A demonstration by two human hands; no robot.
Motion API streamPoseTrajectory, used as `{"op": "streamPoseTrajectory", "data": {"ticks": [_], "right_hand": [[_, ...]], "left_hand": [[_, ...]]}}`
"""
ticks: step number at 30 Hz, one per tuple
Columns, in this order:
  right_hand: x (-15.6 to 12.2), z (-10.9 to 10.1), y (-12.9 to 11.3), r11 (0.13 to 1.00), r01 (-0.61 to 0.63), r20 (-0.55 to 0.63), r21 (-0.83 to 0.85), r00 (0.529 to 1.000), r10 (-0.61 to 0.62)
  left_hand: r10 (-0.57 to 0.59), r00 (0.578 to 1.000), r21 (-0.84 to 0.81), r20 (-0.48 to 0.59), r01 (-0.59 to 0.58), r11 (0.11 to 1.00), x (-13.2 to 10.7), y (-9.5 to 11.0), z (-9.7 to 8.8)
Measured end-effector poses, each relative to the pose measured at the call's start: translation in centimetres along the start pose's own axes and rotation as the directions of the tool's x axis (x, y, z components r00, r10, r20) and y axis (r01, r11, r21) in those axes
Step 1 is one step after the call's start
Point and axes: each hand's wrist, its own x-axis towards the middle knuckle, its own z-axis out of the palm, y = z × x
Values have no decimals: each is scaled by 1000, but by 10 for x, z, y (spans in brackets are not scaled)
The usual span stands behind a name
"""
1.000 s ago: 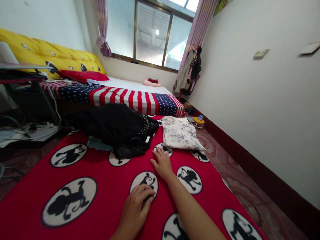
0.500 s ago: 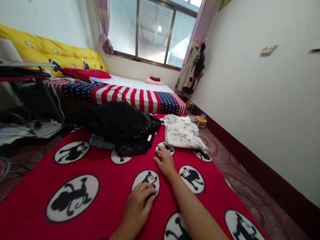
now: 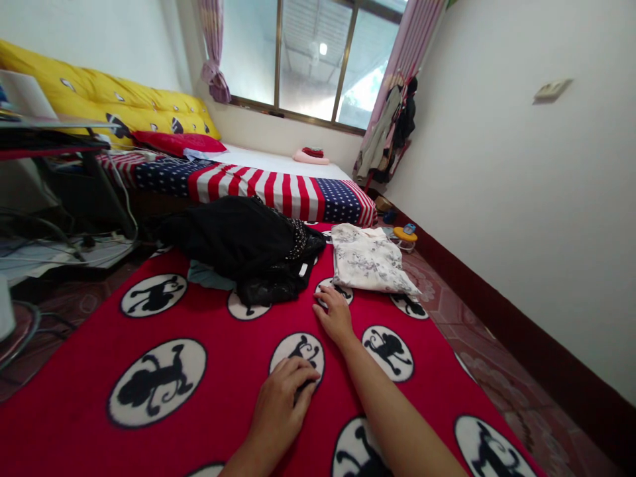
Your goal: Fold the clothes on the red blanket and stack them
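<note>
My left hand (image 3: 285, 392) rests palm down on the red blanket (image 3: 233, 358) with monkey prints, its fingers loosely curved with nothing in them. Farther forward, my right hand (image 3: 335, 316) lies on the same blanket, fingers spread and holding nothing. Just beyond the right hand is a folded white garment (image 3: 370, 262) with a grey floral print. Ahead and to the left sits a heap of black clothes (image 3: 233, 242), partly dotted, with a small white tag showing. A piece of teal cloth (image 3: 211, 275) sticks out from under the heap.
Behind the blanket stands a bed (image 3: 278, 158) with a flag-patterned cover (image 3: 258, 189). A desk (image 3: 59, 139) with cables is at the left. Along the right wall (image 3: 497, 165) are a small yellow-topped stool (image 3: 405, 234) and hanging clothes (image 3: 385, 132).
The view has shifted slightly, so the scene appears a little farther right. Both hands keep nearly the same places on the blanket, and the clothes have not moved.
</note>
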Motion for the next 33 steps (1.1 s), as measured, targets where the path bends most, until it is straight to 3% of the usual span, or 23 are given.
{"op": "streamPoseTrajectory", "data": {"ticks": [18, 33], "right_hand": [[1, 2, 4, 999, 16, -30, 32, 999, -15], [2, 2, 11, 995, 43, -36, 94, 999, -40]], "left_hand": [[-29, 1000, -31, 9, 29, 999, 0, 4, 0], [-27, 999, -37, -43, 26, 999, 0, 1, 2]]}}
